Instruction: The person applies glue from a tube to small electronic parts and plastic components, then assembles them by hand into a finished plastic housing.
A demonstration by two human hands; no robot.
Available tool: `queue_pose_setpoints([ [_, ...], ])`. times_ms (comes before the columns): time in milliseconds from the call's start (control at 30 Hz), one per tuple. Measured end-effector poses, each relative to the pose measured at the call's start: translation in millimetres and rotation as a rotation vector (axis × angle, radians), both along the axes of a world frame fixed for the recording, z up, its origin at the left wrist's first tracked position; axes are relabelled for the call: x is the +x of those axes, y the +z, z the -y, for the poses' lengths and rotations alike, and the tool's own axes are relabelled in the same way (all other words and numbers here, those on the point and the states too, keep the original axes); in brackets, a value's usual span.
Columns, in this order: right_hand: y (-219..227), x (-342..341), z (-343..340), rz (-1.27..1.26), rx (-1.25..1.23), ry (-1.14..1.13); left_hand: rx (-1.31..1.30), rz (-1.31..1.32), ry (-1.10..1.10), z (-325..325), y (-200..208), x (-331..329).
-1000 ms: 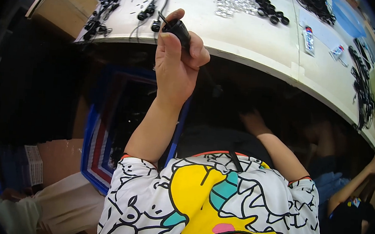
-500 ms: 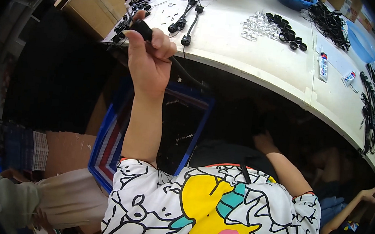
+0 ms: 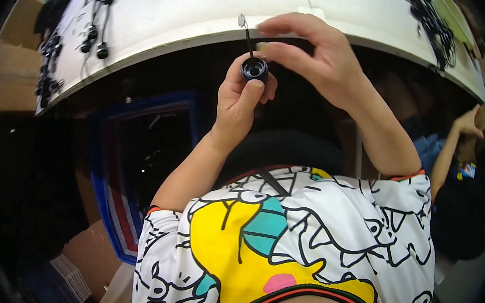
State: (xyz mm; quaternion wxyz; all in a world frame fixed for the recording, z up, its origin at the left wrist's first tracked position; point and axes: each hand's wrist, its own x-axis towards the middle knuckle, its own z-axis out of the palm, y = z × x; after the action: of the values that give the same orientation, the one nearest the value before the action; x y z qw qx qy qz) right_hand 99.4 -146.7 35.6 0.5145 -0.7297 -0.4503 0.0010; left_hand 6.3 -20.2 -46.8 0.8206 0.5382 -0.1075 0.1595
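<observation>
Holding a small black round part upright, left hand has its fingers wrapped about it below the white table edge. Right hand pinches a thin wire at its open cup. Judged: fitting under way, wire not seated.

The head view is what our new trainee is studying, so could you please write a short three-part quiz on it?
1. True or false: the left hand holds a small black round part with its open end toward the camera.
2. What does the right hand pinch? A) a thin black wire B) a screwdriver C) a roll of tape
3. Where do the black cabled parts lie: on the white table or in the blue-rimmed crate?

Key: 1 true; 2 A; 3 on the white table.
</observation>
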Motion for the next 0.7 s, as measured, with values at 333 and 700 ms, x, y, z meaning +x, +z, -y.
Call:
queue_pose_setpoints([
  [333, -51, -6, -4, -0.368, 0.17, 0.111, -0.037, -0.104, -0.082, 15, -44, 2],
  [700, -54, -9, -2, -0.582, -0.111, 0.175, 0.118, -0.307, -0.01, -6, -52, -1],
])
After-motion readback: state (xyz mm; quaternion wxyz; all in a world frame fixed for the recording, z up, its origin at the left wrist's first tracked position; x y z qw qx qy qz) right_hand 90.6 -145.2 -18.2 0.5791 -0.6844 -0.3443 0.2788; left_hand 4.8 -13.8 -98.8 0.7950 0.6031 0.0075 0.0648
